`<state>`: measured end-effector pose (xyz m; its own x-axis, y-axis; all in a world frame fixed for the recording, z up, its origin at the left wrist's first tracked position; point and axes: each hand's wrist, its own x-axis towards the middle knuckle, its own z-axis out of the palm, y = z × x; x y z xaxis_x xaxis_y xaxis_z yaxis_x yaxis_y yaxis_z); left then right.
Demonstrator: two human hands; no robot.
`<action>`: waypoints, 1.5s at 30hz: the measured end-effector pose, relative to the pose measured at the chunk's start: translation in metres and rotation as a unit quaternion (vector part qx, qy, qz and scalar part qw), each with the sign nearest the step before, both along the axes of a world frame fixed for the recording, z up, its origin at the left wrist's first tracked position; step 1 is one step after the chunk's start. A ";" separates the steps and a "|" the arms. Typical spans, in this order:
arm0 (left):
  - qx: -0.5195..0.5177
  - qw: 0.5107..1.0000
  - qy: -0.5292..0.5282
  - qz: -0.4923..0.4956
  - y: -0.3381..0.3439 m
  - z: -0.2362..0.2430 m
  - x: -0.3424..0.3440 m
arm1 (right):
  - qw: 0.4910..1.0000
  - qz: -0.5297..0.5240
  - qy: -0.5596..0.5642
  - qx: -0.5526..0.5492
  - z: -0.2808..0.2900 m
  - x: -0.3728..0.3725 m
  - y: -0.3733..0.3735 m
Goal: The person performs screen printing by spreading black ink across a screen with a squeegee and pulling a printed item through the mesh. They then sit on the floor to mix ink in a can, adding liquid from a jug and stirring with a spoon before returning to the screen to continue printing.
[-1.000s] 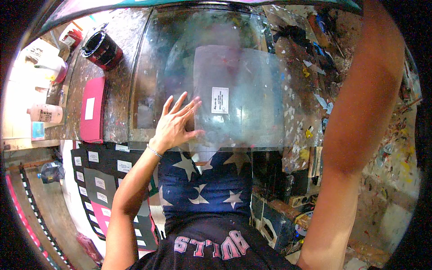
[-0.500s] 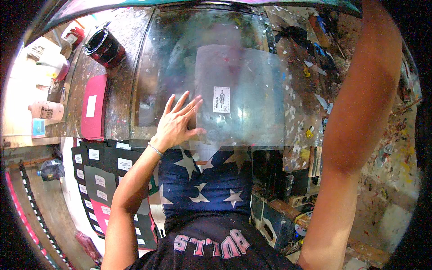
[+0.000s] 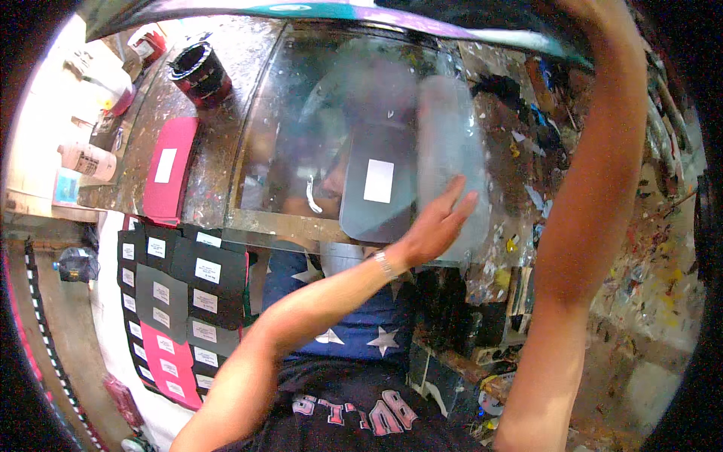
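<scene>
My left hand (image 3: 438,226) is at the right of the glass work surface (image 3: 286,151), fingers stretched out on or just over a blurred translucent sheet (image 3: 444,128). Left of that hand lies a dark grey rounded piece (image 3: 379,218) with a blank white label (image 3: 378,181). My right arm (image 3: 580,211) reaches up to the top edge, beside a painted frame (image 3: 497,34); the fingers of my right hand are hidden there.
A pink piece (image 3: 169,196) with a white label and a black paint pot (image 3: 199,79) are on the left board. Containers (image 3: 86,158) stand farther left. Labelled black, grey and pink pieces (image 3: 177,294) lie below. Dark scraps (image 3: 497,90) sit on the paint-spattered right side.
The translucent sheet has moved rightward, uncovering the dark grey piece. My left hand has moved right. The painted frame at the top hangs lower, and my right arm has shifted slightly left.
</scene>
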<state>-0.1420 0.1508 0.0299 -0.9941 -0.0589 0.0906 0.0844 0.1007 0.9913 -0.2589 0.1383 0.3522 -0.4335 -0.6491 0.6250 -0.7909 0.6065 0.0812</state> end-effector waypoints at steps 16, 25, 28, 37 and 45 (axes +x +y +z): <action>-0.573 0.813 -0.001 0.098 -0.152 0.048 0.145 | 0.967 0.200 -0.150 0.040 -0.268 0.115 0.100; -0.551 0.830 -0.009 0.087 -0.152 0.013 0.149 | 0.919 0.128 -0.317 0.196 -0.276 0.046 0.059; -0.550 0.831 -0.014 0.084 -0.154 0.010 0.150 | 0.934 0.164 -0.257 0.188 -0.270 0.061 0.067; -0.546 0.834 -0.014 0.080 -0.156 0.009 0.151 | 0.946 0.147 -0.258 0.130 -0.275 0.080 0.074; -0.551 0.831 -0.010 0.074 -0.157 0.006 0.151 | 0.911 0.144 -0.384 0.047 -0.256 0.019 0.046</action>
